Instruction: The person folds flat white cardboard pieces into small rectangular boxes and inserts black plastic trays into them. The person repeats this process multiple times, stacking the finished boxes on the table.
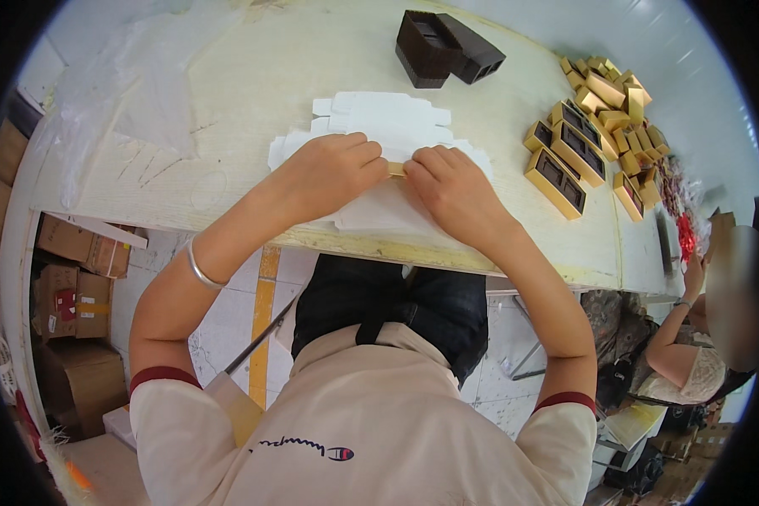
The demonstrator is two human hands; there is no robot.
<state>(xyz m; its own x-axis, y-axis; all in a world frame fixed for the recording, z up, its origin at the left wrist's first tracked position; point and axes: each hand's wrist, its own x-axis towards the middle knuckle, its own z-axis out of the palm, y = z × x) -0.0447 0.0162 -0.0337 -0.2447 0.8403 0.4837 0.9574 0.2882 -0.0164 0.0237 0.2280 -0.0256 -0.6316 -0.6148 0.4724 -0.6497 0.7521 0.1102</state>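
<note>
A flat, unfolded white carton blank [384, 114] with cut flaps lies on the table in front of me. Both my hands rest over it, close together. My left hand [337, 173] has its fingers curled down on the left part of the sheet, and my right hand [447, 185] does the same on the right part. A narrow gold strip [395, 169] of the cardboard shows in the gap between them, folded up at its edge. The fingertips of each hand pinch this carton; the thumbs are mostly hidden.
Dark brown box inserts [430, 51] stand at the back of the table [253, 76]. Gold boxes with dark inserts [565, 156] and a pile of gold boxes [620, 97] lie right. Clear plastic film [156, 101] is at left. Another person's arm [679, 329] shows far right; cardboard cartons [80, 295] sit below left.
</note>
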